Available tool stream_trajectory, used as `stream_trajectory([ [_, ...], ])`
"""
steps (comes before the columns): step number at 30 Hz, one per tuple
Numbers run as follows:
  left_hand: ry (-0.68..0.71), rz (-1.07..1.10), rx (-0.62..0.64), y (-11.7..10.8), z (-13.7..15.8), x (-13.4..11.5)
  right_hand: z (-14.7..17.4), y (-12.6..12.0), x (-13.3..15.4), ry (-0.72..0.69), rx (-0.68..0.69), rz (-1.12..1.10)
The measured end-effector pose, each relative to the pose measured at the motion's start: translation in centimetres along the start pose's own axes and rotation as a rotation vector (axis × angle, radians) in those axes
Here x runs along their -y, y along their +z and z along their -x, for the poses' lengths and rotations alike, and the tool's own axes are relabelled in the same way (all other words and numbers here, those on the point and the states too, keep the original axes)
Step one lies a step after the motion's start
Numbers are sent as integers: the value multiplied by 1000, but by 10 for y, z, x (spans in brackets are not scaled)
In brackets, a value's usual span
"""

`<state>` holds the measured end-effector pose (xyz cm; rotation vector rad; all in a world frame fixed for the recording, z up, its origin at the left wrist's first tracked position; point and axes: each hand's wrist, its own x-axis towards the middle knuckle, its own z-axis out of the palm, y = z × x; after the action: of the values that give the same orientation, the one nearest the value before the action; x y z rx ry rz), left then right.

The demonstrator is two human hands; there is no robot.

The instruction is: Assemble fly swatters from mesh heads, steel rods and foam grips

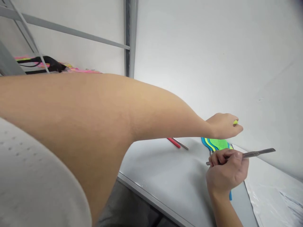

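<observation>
My left arm reaches across the view, and my left hand (223, 126) is closed in the air near the wall. A small bit of something bright yellow (235, 122) shows between its fingers; the rest is hidden. Below it, my right hand (228, 171) is closed around a thin grey metal tool with a slanted tip (259, 153). The tool's tip points right, and its other end sticks out left of the fingers. Behind and under my right hand lie layered green, yellow and blue fabric pieces (219, 144), partly covered by both hands.
On the grey table (165, 170) lie a red stick-like thing (174, 143) and a thin metal rod (181, 144). White plastic sheeting (272, 189) covers the right side. A grey metal rack (129, 37) stands at left, with pink and yellow items and a black strap (50, 63) behind my arm.
</observation>
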<state>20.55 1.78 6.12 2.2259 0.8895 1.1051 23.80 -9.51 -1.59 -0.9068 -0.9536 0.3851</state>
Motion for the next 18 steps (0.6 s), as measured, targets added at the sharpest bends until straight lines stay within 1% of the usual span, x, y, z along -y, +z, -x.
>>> stream_trajectory([
  [5, -41, 20, 21, 3, 1, -3, 0, 1, 3, -21, 12, -7],
  [7, -48, 27, 1, 0, 3, -4, -1, 2, 4, -19, 15, -18],
  [9, -42, 31, -26, -7, 12, -3, -1, 1, 4, -19, 10, -26],
  [11, -27, 31, -45, -16, 30, 2, -3, 1, 3, -18, -11, -36],
  [14, -26, 64, -28, -28, 74, 13, -5, -1, 1, 7, -40, -79],
  [16, -77, 116, 22, -32, 108, 19, -6, -3, 1, 62, -18, -142],
  [18, -167, 158, 93, -32, 137, 24, -7, -2, 3, 170, 13, -221],
])
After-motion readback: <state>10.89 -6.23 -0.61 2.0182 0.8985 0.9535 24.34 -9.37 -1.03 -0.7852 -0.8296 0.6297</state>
